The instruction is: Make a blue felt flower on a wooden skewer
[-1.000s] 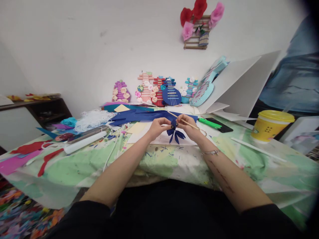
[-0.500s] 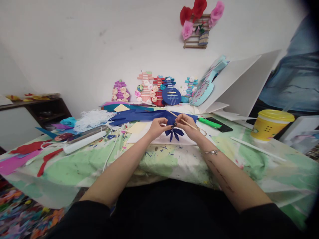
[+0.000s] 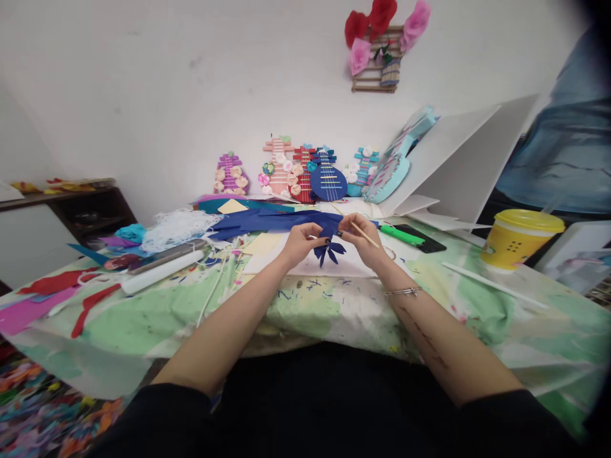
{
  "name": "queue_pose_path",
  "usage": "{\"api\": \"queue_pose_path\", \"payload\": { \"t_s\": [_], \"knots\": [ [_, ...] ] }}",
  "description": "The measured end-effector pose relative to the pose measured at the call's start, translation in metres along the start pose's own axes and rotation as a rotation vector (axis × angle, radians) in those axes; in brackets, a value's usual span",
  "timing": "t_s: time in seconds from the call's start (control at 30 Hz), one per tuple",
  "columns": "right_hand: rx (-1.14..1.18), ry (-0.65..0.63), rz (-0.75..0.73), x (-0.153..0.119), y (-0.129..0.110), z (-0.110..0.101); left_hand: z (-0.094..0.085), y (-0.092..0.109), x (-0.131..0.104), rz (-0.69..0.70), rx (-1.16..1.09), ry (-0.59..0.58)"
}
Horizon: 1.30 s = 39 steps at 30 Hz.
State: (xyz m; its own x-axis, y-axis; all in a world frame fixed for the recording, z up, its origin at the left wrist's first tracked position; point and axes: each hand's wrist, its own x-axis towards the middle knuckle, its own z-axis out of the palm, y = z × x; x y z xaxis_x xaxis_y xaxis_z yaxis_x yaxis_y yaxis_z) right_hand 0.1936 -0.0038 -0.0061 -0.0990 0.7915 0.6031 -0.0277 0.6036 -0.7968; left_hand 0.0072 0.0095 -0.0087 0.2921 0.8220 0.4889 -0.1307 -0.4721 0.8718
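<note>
A dark blue paper flower (image 3: 330, 256) with several narrow petals hangs just above a white sheet (image 3: 267, 262). My left hand (image 3: 303, 244) pinches it between thumb and fingertip at its upper left. On the other side, my right hand (image 3: 361, 242) is closed, its fingertips a little apart from the flower. A thin wooden stick (image 3: 365, 235) lies across that hand, tucked under the fingers. Whether a small piece is also between the right fingertips I cannot tell. Behind both hands lie blue paper sheets (image 3: 277, 220).
A green cutter (image 3: 401, 235) rests by a black phone-like slab (image 3: 426, 240) at right, near a yellow-lidded cup (image 3: 520, 242). White string (image 3: 179, 230) and a white roll (image 3: 162, 272) lie left. Paper lutes (image 3: 329, 183) lean on the wall.
My right hand has moved slightly away from my left, opening a gap between their fingertips. The blue flower has turned a little and stays with my left hand.
</note>
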Motion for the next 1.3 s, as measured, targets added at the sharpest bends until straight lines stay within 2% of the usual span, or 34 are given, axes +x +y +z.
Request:
{"api": "queue_pose_path", "payload": {
  "t_s": [0.23, 0.6, 0.87, 1.3],
  "knots": [
    [0.017, -0.071, -0.004, -0.0008, -0.0022, 0.0008, 0.0000, -0.0004, -0.0002, -0.004, -0.004, -0.075],
    [0.005, -0.076, 0.053, -0.0010, 0.0007, 0.0009, -0.0003, -0.0015, 0.0002, -0.009, -0.074, -0.042],
    [0.018, -0.088, 0.072, -0.0007, -0.0004, 0.0012, 0.0012, -0.0008, -0.0003, -0.035, -0.071, -0.096],
    [-0.188, -0.034, -0.007, -0.0008, -0.0018, 0.0030, 0.0012, -0.0016, -0.0012, -0.047, -0.013, -0.015]
  ]
}}
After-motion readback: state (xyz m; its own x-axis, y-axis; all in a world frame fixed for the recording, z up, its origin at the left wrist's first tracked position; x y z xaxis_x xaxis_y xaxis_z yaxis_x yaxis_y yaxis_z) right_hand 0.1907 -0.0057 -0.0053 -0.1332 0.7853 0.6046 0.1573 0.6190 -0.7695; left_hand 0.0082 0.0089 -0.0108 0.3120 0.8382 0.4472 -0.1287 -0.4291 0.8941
